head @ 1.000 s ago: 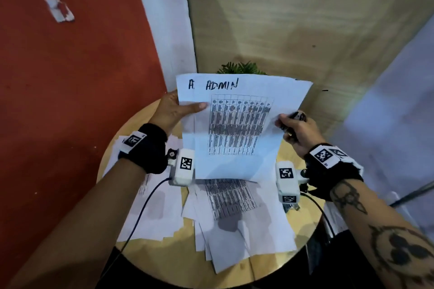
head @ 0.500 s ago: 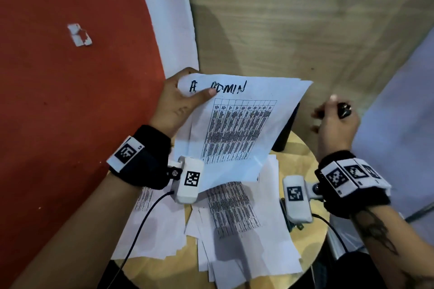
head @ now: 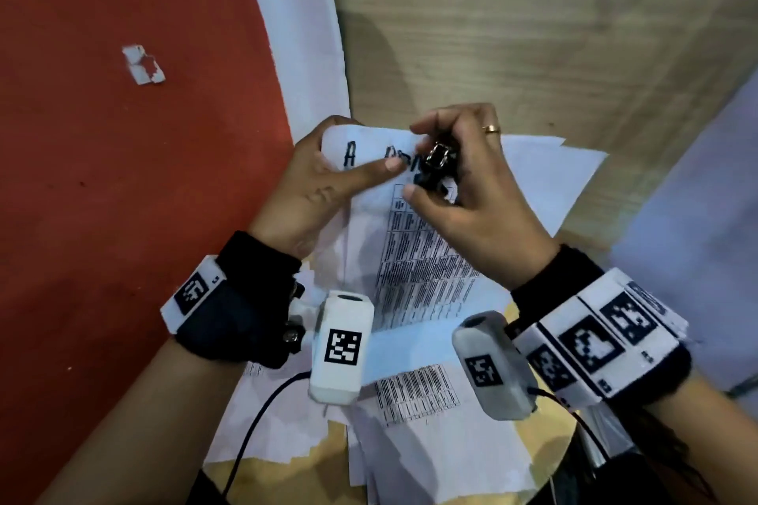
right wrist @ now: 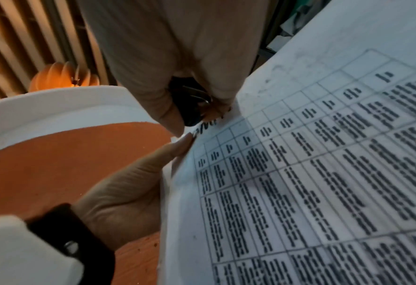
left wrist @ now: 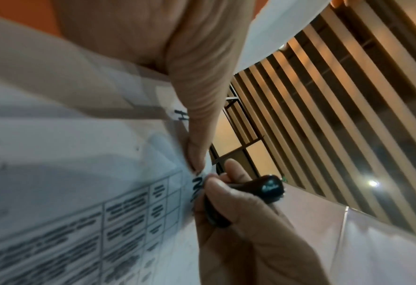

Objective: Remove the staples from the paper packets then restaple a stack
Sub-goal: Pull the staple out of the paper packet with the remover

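On the far left I see the red floor (head: 102, 176) with a small torn scrap of paper (head: 142, 66) lying on it. Next comes my left hand (head: 311, 184). It holds the paper packet (head: 418, 271) at its top left corner: the thumb (head: 369, 168) lies flat across the front, just under the handwritten letter "A", and the other fingers are behind the sheet, so I cannot see how they lie. The packet is lifted above the table and hangs down toward me; it shows a printed grid of small text. In the left wrist view the thumb tip (left wrist: 197, 154) presses the top edge of the page just beside the handwriting.

More to the right, my right hand (head: 471, 197) meets the same top edge. Its fingers are curled around a small black staple remover (head: 437, 164), and the metal end of it touches the paper near the handwritten word. I cannot tell if it grips a staple. A ring (head: 491, 129) is on one finger.

Below both hands, loose sheets (head: 430, 443) lie spread on the round wooden table (head: 545, 447). At the right there is a pale wall (head: 697, 217).
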Tool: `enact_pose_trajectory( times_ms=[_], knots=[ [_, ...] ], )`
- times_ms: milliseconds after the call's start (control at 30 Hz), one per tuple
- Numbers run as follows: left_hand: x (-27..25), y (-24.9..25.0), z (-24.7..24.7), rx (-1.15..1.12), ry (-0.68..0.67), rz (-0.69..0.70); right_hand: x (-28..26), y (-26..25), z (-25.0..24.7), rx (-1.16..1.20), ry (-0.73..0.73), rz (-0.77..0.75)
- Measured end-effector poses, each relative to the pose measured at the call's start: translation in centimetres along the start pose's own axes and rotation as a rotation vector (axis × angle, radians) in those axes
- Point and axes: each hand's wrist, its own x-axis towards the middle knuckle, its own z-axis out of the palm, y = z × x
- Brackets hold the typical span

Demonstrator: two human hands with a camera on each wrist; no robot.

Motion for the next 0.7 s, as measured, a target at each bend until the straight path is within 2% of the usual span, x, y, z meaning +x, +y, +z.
enact_pose_trajectory(
  times_ms=[233, 333, 433, 500, 600, 700],
  knots=[
    [-0.3, 0.7, 0.5, 0.063, 0.021, 0.026, 0.0, -0.1, -0.6, 0.222, 0.079, -0.025],
    [-0.4, 0.5, 0.1, 0.116, 0.011, 0.045, 0.3, 0.0, -2.3, 0.134, 0.108, -0.021],
    [-0.4, 0.5, -0.2, 0.145, 0.019, 0.031, 0.7, 0.2, -3.6, 0.02, 0.025, 0.019],
    [-0.4, 0.5, -0.2, 0.191, 0.04, 0.022, 0.7, 0.5, -3.8, -0.065, -0.004, -0.008],
    [-0.3, 0.6, 0.0, 0.212, 0.079, 0.03, 0.2, 0.6, -2.9, -0.073, 0.001, -0.025],
    [-0.4, 0.7, 0.4, 0.203, 0.088, 0.05, -0.5, 0.5, -1.6, -0.164, 0.031, -0.139]
  ],
)
